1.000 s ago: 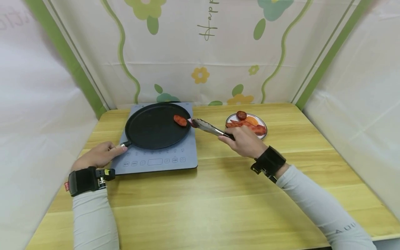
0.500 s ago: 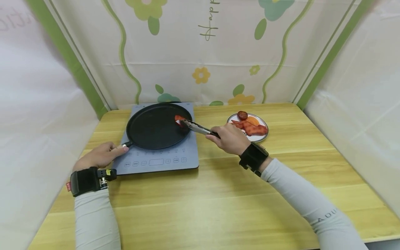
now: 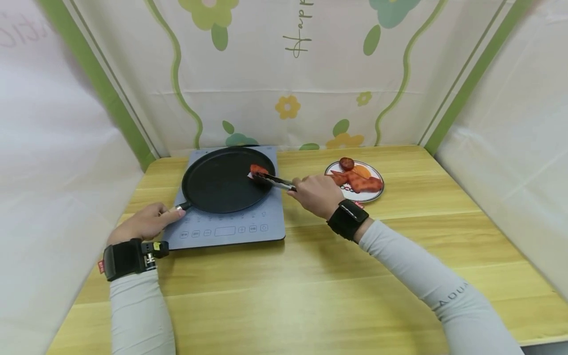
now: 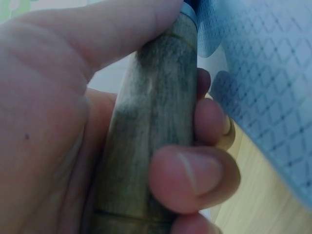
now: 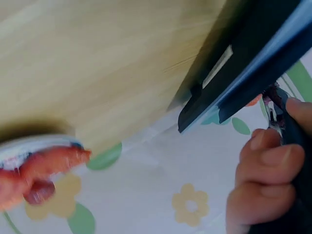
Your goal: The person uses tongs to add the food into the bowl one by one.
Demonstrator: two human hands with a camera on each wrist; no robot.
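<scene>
My left hand (image 3: 144,222) grips the wooden handle (image 4: 151,97) of a flat black pan (image 3: 217,185), fingers curled round it. The pan sits on a grey induction cooktop (image 3: 226,237). In the pan's right part lies a reddish slice of food (image 3: 258,169), perhaps sausage. My right hand (image 3: 320,196) holds metal tongs with black handles (image 3: 281,183). Their tips reach over the pan's right rim to the slice. A small pale piece (image 3: 250,175) shows beside the tips; I cannot tell whether the tongs pinch it or the slice.
Right of the cooktop, behind my right hand, a white plate (image 3: 369,198) bears a round browned slice (image 3: 346,163), an orange piece (image 3: 362,171) and reddish meat pieces (image 3: 366,184). Wooden tabletop (image 3: 284,296) lies in front. A floral cloth (image 3: 248,74) hangs at the back.
My right hand has moved left with the tongs, whose tips went from the pan's right rim to the reddish slice, now partly covered. My left hand keeps its grip on the handle.
</scene>
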